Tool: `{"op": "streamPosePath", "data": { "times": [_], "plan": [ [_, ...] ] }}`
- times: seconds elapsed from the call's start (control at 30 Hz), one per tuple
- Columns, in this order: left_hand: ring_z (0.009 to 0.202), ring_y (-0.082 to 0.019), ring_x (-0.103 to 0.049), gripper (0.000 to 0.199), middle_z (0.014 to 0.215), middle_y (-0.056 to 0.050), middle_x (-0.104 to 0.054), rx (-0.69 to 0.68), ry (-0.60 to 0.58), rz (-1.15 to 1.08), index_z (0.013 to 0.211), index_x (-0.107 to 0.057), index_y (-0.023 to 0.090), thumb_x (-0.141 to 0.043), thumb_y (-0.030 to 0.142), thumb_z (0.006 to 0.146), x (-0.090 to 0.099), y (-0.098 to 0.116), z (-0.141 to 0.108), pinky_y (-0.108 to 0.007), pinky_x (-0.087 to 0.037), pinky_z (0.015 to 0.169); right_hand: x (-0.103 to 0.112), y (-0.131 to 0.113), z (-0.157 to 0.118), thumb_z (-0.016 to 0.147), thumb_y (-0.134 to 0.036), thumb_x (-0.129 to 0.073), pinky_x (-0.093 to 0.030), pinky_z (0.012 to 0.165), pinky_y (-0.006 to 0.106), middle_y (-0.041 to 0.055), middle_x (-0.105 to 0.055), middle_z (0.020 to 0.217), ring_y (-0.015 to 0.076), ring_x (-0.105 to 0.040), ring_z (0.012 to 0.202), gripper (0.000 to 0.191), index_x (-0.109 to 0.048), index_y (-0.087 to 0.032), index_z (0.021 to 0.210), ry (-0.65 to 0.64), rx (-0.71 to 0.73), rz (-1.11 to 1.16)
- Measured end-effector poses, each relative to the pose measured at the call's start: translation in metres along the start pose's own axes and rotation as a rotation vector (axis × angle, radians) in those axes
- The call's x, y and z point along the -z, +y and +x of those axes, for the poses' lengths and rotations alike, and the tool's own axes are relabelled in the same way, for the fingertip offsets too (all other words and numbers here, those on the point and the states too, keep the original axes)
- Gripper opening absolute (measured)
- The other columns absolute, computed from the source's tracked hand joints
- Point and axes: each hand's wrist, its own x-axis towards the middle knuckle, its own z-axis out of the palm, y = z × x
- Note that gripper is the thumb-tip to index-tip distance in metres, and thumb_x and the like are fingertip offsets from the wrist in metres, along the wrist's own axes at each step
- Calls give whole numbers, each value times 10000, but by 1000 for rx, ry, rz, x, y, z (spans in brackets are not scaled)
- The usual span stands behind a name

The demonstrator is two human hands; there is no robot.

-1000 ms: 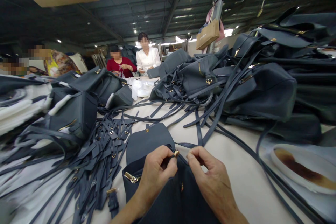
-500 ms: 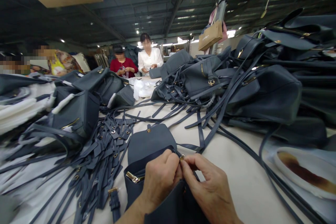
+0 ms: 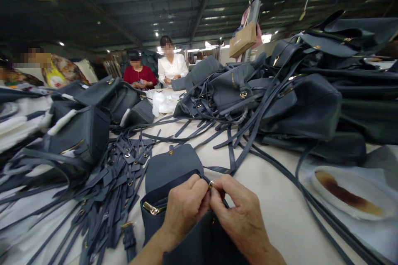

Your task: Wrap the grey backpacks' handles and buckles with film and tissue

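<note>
A dark blue bag (image 3: 174,167) lies in front of me, its flap folded back away from me and a gold zip pull (image 3: 151,208) at its left. My left hand (image 3: 183,203) is closed on the bag's upper edge, fingertips partly hidden behind the material. Close against it, my right hand (image 3: 241,211) pinches a small gold metal fitting (image 3: 211,184) at the bag's right side between thumb and forefinger. Exactly how the fitting joins the bag is hidden by my fingers.
Many loose buckled straps (image 3: 112,186) lie to the left, near a stack of bags (image 3: 83,136). More bags (image 3: 304,107) are heaped at the right, with long straps trailing over the table. A white dish (image 3: 367,207) with brown stain stands at right. Several people sit beyond.
The whole view has shifted slightly, so things appear further left. Both hands keep their places on the bag, with the right fingers still at the gold fitting.
</note>
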Motion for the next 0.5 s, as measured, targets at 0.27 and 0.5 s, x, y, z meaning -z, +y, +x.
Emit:
{"op": "streamPosePath", "data": {
  "times": [0.27,0.5],
  "plan": [
    [610,-127,-529,222,659,1,-538,169,-86,-259,682,-544,183,-443,96,859,-4,-2,-2,-210,-382,552,-2,1,1,792,-105,-468,-375,518,210,-41,-504,568,102,-503,514,214,-473,-213,608,9,0,-17],
    [636,-124,-519,248,685,4,-505,206,-114,-306,707,-573,182,-435,149,911,-1,0,-1,-208,-378,565,2,0,3,770,-97,-462,-375,496,196,-52,-485,549,94,-485,486,203,-461,-215,604,41,18,-41]
  ]
}}
